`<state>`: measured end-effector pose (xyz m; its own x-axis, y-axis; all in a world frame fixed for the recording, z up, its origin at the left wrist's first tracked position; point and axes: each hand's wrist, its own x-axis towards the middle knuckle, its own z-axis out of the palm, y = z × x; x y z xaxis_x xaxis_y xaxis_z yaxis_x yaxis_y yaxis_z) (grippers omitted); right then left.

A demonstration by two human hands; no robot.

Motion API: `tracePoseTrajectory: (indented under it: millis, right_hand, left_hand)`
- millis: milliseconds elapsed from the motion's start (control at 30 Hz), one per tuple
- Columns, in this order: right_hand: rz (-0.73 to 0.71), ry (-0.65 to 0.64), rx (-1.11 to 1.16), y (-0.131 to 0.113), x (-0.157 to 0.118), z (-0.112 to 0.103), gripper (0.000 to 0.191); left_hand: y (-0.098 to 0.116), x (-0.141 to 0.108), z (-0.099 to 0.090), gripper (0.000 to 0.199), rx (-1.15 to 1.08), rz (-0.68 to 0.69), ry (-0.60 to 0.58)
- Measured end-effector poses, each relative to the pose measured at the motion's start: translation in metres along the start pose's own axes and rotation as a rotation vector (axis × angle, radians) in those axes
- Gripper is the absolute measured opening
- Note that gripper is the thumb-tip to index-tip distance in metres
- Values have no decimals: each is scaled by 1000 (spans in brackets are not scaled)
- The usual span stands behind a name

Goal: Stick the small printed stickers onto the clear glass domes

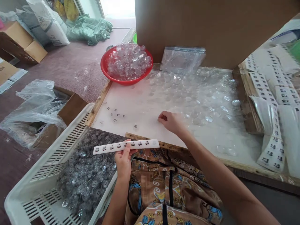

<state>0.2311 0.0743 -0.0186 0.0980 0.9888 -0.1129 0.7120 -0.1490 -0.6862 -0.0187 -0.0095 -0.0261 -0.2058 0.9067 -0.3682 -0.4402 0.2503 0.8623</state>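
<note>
At lower centre the left hand (124, 157) gripped a sticker strip (112, 147); mid-frame, the right hand (171, 122) was pinched over the white tabletop (140, 103), anything between its fingertips too small to tell. A white basket (30, 189) crowded lower left, clear discs (208, 119) littered centre right, a red bowl (128, 82) stood upper centre, and a cardboard panel (211, 25) blocked upper right.

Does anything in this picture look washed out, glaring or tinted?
Head view: the bright opening at the top is washed out; head view: clear discs on the white tabletop catch glints; head view: a reddish tint shows on the tabletop by the red bowl; head view: the sticker strip in the left hand looks fairly sharp.
</note>
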Motion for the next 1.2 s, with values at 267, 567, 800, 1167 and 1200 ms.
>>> tracePoseTrajectory:
  millis: [267,567,800,1167,1200]
  right_hand:
    - [-107,32,-202,-18,-4,25,14]
    - [-134,48,-181,-22,-7,30,17]
    - [-143,19,-187,-23,-18,31,12]
    - [-188,-34,-270,-31,-24,32,8]
    - [-184,-42,-283,-31,-24,32,12]
  left_hand:
    - [1,-1,1,31,2,5,-1]
    - [2,-6,-1,35,16,-1,26]
    - [1,-5,0,33,13,-8,13]
    - [-1,-2,-2,35,37,-17,3]
    - [-1,-2,-2,35,35,-16,2]
